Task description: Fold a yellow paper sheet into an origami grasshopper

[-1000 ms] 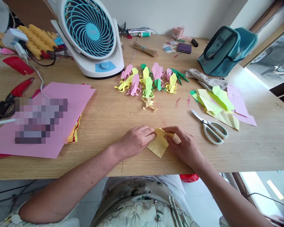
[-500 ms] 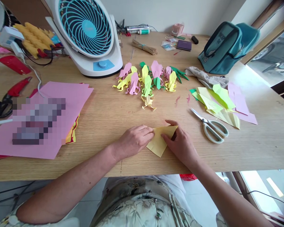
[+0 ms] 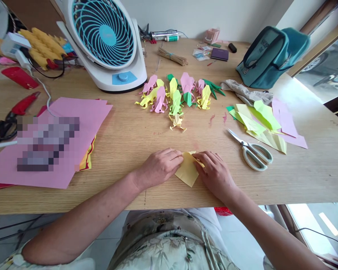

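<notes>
Nearest us, just in from the front edge of the wooden bench (image 3: pixel 124 146), lies a pale yellow paper sheet (image 3: pixel 188 171), one corner pointing towards us. Our left hand (image 3: pixel 163 169) rests with fingers together on its left side. Our right hand (image 3: pixel 217 173) holds the right corner, lifted and turned inward, between thumb and fingers. Right of it are scissors (image 3: pixel 244 144) with pale handles. Towards the bench's left edge, pink sheets (image 3: pixel 94 114) lie stacked. Beyond our hands, folded paper figures (image 3: pixel 175 102) cluster in pink, yellow and green, with paper scraps (image 3: pixel 267 117) to their right. Farther back, we see a fan (image 3: pixel 107 35) at left and a teal bag (image 3: pixel 266 58) near the back right corner.
</notes>
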Demonstrator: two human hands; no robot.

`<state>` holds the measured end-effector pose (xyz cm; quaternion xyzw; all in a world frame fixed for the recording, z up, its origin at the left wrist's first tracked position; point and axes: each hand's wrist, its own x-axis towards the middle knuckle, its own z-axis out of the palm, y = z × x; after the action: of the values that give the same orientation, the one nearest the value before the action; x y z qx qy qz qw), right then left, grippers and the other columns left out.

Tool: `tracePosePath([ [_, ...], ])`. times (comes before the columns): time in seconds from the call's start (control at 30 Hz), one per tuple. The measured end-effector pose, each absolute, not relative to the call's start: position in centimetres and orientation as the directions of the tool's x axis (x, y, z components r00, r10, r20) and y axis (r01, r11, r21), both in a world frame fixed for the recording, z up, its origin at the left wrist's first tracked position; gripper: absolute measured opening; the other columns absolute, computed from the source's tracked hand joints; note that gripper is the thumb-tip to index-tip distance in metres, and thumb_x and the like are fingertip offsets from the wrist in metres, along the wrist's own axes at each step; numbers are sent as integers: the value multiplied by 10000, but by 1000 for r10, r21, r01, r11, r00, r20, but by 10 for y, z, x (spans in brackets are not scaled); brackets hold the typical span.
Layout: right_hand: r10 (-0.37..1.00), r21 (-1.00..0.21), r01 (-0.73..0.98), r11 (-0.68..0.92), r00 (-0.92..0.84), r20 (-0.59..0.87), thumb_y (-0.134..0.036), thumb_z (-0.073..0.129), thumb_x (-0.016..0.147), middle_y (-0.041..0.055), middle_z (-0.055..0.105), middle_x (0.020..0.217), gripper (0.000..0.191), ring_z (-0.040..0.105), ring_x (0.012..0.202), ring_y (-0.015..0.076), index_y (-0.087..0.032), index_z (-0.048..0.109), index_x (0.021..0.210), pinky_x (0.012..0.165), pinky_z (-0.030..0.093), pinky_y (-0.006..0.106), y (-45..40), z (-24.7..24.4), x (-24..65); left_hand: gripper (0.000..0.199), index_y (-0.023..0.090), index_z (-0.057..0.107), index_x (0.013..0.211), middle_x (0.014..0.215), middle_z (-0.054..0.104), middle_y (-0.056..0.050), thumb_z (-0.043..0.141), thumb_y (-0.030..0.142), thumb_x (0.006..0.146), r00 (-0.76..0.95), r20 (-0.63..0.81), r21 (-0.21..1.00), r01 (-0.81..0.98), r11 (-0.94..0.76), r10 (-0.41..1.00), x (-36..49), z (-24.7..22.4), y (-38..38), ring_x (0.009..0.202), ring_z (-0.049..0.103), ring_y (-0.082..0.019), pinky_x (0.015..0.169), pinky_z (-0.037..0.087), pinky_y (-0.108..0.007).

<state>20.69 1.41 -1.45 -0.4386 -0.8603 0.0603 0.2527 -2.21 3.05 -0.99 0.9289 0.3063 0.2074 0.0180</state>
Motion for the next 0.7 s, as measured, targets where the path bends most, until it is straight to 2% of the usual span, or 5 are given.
tracePosePath([
  [0.13, 738, -210, 719, 663, -579, 346, -30, 470, 905, 104, 664, 1038, 297, 587, 904, 241, -155, 605, 1138, 820, 474, 371, 11, -11, 208, 208, 125, 630, 1103, 1117, 683, -94, 471, 134, 970, 728, 396, 185, 534, -825, 560, -22, -10, 32, 1039, 613, -205, 914, 514, -329],
  [0.23, 726, -187, 712, 677, -602, 333, -34, 467, 913, 111, 657, 1039, 307, 575, 893, 241, -139, 605, 1166, 819, 482, 377, 10, -10, 208, 226, 125, 627, 1137, 1137, 681, -100, 472, 139, 972, 727, 392, 206, 528, -824, 564, -22, -9, 32, 1063, 604, -212, 930, 516, -345],
  [0.47, 743, -256, 700, 667, -598, 302, -26, 472, 901, 118, 641, 1036, 301, 569, 905, 242, -145, 602, 1145, 813, 503, 378, 11, -8, 206, 245, 120, 615, 1179, 1177, 671, -101, 488, 157, 973, 727, 355, 240, 537, -809, 588, -23, -9, 32, 1097, 590, -218, 956, 515, -373],
  [0.7, 799, -415, 683, 601, -515, 309, -37, 476, 891, 89, 632, 977, 259, 567, 868, 244, -194, 587, 1065, 782, 517, 393, 13, -12, 197, 310, 170, 572, 1249, 1211, 658, -77, 534, 145, 943, 695, 357, 296, 550, -781, 624, -25, -9, 30, 1114, 586, -225, 976, 513, -388],
])
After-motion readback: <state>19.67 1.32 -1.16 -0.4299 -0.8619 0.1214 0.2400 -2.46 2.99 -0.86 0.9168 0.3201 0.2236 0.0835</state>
